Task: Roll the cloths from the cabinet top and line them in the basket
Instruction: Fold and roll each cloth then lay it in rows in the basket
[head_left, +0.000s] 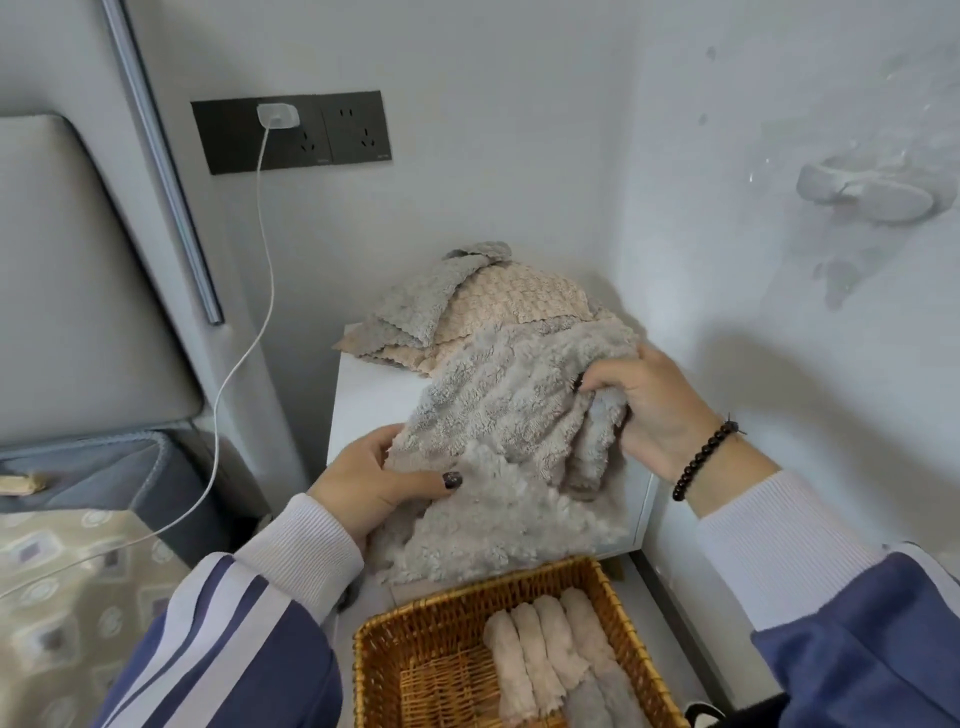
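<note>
Over the front edge of the white cabinet top (374, 395), a fluffy grey cloth (498, 441) is held up by both hands. Its left side is pinched by the left hand (374, 480), and its right side is bunched in the right hand (649, 410). More cloths (467, 306) are piled at the back edge. Below, what look like four rolled cloths (550, 660) are lined in the basket (441, 613).

White charger (278, 115) was plugged into black wall socket panel (332, 130); its cable (244, 358) was draped toward patterned bedding (62, 597). White wall hook (872, 195) was mounted at right.
</note>
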